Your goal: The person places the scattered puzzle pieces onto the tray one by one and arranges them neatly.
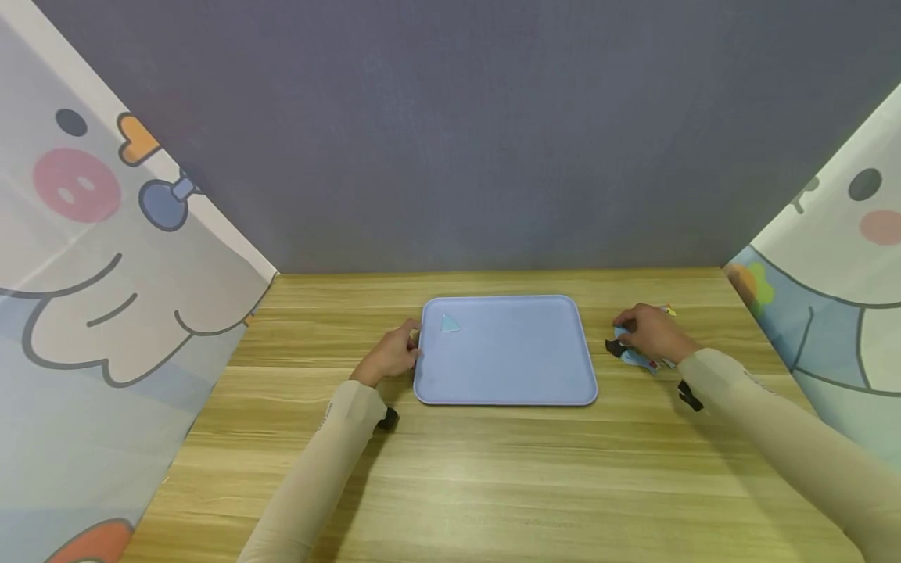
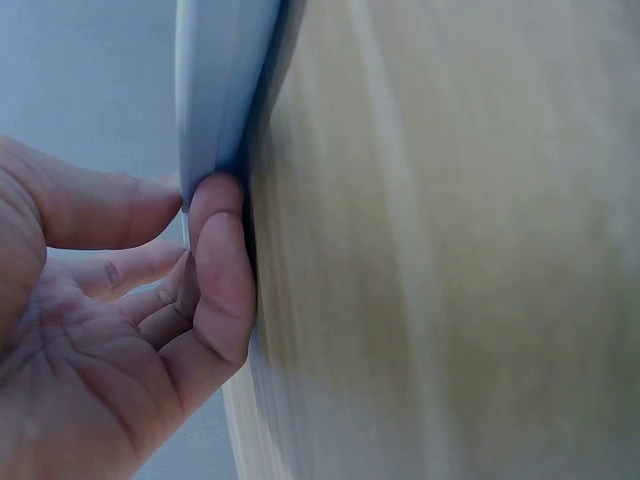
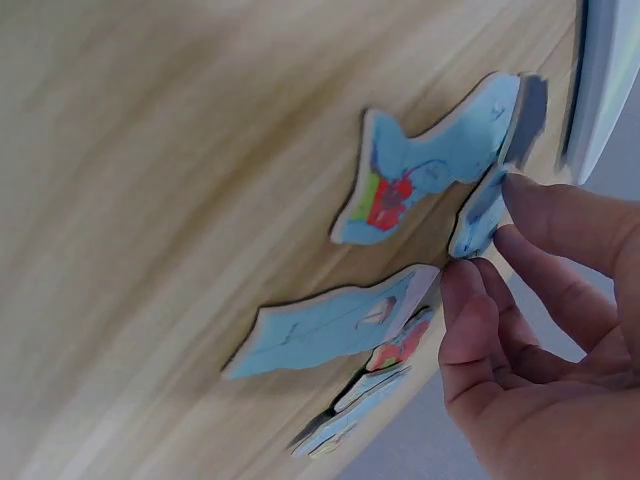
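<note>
A pale blue tray (image 1: 507,360) lies on the wooden table, with one small light-blue puzzle piece (image 1: 450,324) near its far left corner. At the tray's left edge, my left hand (image 1: 389,354) grips the rim between thumb and curled fingers. To the right of the tray, my right hand (image 1: 656,335) pinches a small blue puzzle piece (image 3: 480,215) between thumb and fingertips, low over the table. Beside those fingers lie a blue piece with a red patch (image 3: 430,165) and a long blue piece (image 3: 335,325). The hand partly covers the group in the head view.
More small puzzle pieces (image 3: 350,415) lie close together beyond the long one. Around the tray spreads the wood-grain table (image 1: 493,477). A grey wall (image 1: 493,141) rises behind it, and cartoon-printed panels (image 1: 105,258) stand at both sides.
</note>
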A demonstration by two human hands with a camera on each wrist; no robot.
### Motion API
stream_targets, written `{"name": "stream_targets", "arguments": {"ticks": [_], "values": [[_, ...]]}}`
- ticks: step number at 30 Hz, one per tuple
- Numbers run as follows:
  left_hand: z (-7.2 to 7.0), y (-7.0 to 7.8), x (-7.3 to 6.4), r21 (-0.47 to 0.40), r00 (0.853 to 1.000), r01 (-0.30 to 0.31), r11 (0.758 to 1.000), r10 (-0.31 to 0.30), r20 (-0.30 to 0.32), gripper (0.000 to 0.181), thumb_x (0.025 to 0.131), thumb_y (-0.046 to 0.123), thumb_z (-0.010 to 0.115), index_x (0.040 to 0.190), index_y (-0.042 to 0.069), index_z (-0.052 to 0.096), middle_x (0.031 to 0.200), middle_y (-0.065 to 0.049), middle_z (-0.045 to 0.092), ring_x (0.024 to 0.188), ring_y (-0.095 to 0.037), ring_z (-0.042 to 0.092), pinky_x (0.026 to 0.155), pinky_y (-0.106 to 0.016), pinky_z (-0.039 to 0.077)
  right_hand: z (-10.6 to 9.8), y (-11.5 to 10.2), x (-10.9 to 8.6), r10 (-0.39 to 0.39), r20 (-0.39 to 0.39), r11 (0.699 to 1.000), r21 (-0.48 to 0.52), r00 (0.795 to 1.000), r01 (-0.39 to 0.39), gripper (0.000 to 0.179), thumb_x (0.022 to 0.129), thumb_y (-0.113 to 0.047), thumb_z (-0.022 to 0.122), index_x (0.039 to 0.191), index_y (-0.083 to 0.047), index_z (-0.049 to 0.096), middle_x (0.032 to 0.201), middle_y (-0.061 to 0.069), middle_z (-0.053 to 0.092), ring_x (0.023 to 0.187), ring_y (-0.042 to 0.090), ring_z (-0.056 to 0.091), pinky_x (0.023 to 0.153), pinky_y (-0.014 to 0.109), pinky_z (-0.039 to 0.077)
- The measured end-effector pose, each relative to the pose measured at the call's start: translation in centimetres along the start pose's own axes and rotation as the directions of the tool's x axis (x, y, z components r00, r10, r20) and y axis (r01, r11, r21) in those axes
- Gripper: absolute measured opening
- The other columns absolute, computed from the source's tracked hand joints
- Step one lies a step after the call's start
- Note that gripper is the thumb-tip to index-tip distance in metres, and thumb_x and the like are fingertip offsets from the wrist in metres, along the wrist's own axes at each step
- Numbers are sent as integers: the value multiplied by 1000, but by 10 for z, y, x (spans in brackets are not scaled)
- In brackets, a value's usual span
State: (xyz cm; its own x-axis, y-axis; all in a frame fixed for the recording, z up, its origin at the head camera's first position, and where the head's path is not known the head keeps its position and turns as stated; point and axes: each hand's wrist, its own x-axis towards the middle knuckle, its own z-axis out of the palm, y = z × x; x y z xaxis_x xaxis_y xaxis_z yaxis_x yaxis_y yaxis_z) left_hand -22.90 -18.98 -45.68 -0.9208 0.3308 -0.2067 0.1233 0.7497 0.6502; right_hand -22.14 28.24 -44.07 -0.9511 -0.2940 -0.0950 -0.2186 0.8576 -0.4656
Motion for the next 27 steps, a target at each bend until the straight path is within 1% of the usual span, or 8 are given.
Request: {"name": "stream_targets", "arguments": {"ticks": [6,11,15,20,24,27], "values": [[0,0,0,2,1000,-3,1000,3,0,50,92,2,57,138,4,37,94,-13,60,75,-20,59,64,-32,50,-2,1,-1,-17,14,1000,14,1000,16,34,81,-3,71,110,12,62,100,24,61,91,38,59,80,49,47],[0,-1,1,2,1000,-4,1000,4,1,50,92,2,58,138,4,38,93,-13,59,74,-20,59,64,-32,49,-5,-2,-3,-17,44,1000,14,999,17,41,80,-7,73,114,13,60,104,25,60,94,38,58,80,50,47],[0,-2,1,11,1000,-11,1000,11,-3,49,92,3,58,137,4,38,92,-11,59,73,-20,58,63,-32,49,-4,-2,-3,-7,40,1000,8,999,7,42,80,-9,73,114,12,60,105,26,62,95,38,59,81,50,47],[0,-2,1,10,1000,-5,1000,5,-10,47,92,3,58,135,5,39,91,-11,59,73,-20,58,62,-31,49,-1,2,0,15,14,1000,14,1000,-15,41,79,-13,74,110,9,61,97,19,64,89,34,60,78,48,47],[1,-2,1,9,1000,3,1000,-3,-16,47,92,3,58,136,5,40,91,-11,59,73,-20,58,62,-32,49,2,3,1,27,-3,1000,16,1000,-27,36,78,-17,75,105,4,62,93,13,63,85,28,58,75,45,47],[1,-1,1,18,1000,10,1000,-10,-15,47,92,4,58,136,6,40,92,-11,59,73,-20,58,63,-31,49,1,2,3,31,-11,999,32,999,-30,32,78,-17,74,103,0,63,91,11,61,82,26,56,73,44,47]]}}
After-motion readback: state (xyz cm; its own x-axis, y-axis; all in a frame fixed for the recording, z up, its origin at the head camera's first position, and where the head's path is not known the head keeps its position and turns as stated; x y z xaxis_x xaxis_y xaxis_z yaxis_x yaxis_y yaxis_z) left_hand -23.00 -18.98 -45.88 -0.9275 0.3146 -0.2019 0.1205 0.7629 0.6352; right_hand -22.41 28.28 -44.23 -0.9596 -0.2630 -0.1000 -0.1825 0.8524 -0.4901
